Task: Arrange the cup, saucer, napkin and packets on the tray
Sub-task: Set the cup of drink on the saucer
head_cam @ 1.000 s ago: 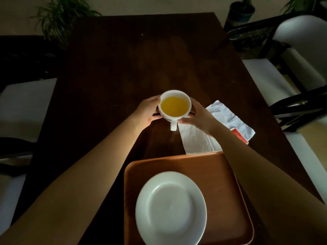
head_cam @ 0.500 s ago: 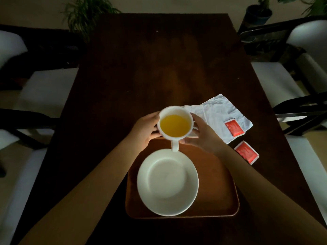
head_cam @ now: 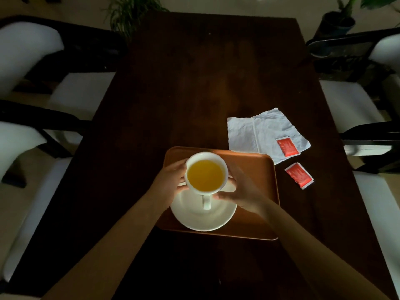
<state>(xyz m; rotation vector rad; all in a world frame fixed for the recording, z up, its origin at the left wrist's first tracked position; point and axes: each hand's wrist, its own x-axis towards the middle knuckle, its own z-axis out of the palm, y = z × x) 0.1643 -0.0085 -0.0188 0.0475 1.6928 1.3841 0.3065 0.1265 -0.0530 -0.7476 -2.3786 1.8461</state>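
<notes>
A white cup (head_cam: 205,173) full of yellow liquid hangs over the white saucer (head_cam: 202,215), its handle pointing towards me. My left hand (head_cam: 171,184) grips the cup's left side and my right hand (head_cam: 242,192) its right side. The saucer lies on the brown tray (head_cam: 257,167) near the table's front. To the right of the tray a crumpled white napkin (head_cam: 259,132) lies on the table, with one red packet (head_cam: 287,147) on its near corner. A second red packet (head_cam: 299,175) lies on the bare wood just below it. I cannot tell whether the cup touches the saucer.
The dark wooden table (head_cam: 194,83) stretches away beyond the tray. White-cushioned chairs with dark frames (head_cam: 355,105) stand along both long sides. Potted plants (head_cam: 134,11) stand on the floor past the far end.
Both hands have brought the cup from the table beyond the tray back over the saucer. The napkin and both packets have come fully into sight.
</notes>
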